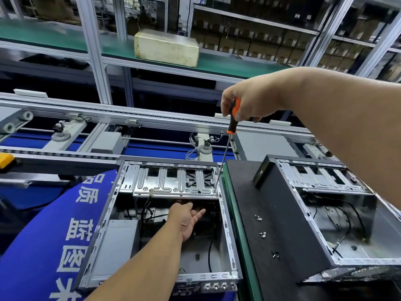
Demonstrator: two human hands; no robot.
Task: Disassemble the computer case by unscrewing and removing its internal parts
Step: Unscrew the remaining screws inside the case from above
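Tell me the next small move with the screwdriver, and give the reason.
Probably turn the screwdriver to back out the screw: the right hand grips its handle, its tip sits at the right front corner of the metal bracket in the open case, and the left hand waits open-palmed under the bracket's front edge, seemingly ready to support it.

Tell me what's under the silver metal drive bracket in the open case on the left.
Under the silver metal drive bracket, the left hand reaches palm-up among black cables. Anything deeper is hidden in shadow.
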